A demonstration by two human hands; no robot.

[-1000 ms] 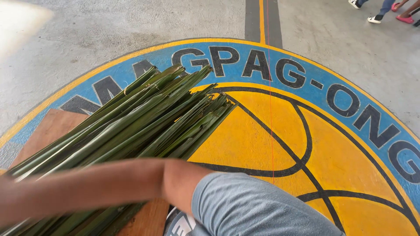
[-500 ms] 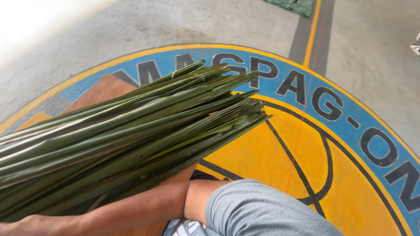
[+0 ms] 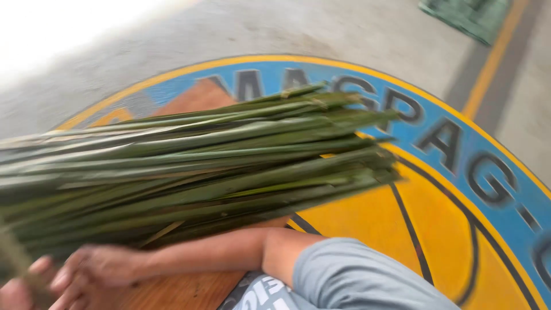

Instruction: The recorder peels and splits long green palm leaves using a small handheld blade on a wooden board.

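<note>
Bundle of long green leaf strips point(image 3: 195, 166) lies across wooden board point(image 3: 172, 290); right hand point(image 3: 100, 267) below bundle, blurred, grip unclear; left hand point(image 3: 17, 290) blurred beside it

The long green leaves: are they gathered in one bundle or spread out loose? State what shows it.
Gathered. The long green leaves lie side by side in one thick bundle, their cut ends roughly level on the right.

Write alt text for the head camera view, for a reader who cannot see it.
A thick bundle of long, flat green leaf strips lies across the frame, its cut ends pointing right over a concrete floor painted with a blue-and-yellow round emblem. A bare forearm in a grey sleeve reaches left beneath it, its hand blurred near the bundle's lower left; which hand it is cannot be told. A brown wooden board lies underneath.
</note>
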